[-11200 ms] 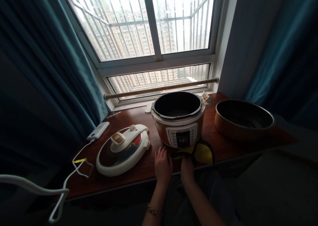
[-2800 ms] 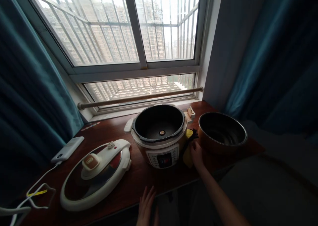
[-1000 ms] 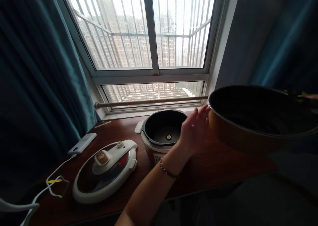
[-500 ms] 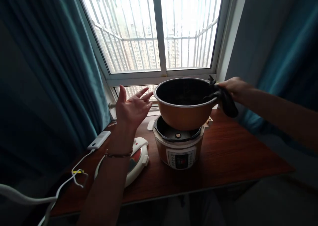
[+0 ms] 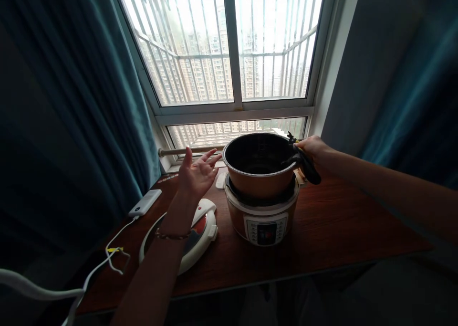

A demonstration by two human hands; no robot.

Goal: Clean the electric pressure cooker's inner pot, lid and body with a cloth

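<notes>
Over the cooker (image 5: 239, 221), the right hand (image 5: 316, 149) clasps the pot (image 5: 259, 185) through a mitt (image 5: 308, 168); left of the cooker, the left hand (image 5: 197, 175) spreads, empty. Panel (image 5: 266, 229) lettering: illegible.

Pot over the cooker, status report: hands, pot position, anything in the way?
Right hand gripping pot through dark mitt. Left hand open near rim, contact unclear. Pot at mouth of cooker, not seated. Lid beside cooker; nothing visibly blocking.

Two hands (image 5: 196, 173), one pot (image 5: 263, 184), one cooker (image 5: 265, 223), one lid (image 5: 200, 237), one bracelet (image 5: 175, 236), two blue curtains (image 5: 93, 106)
</notes>
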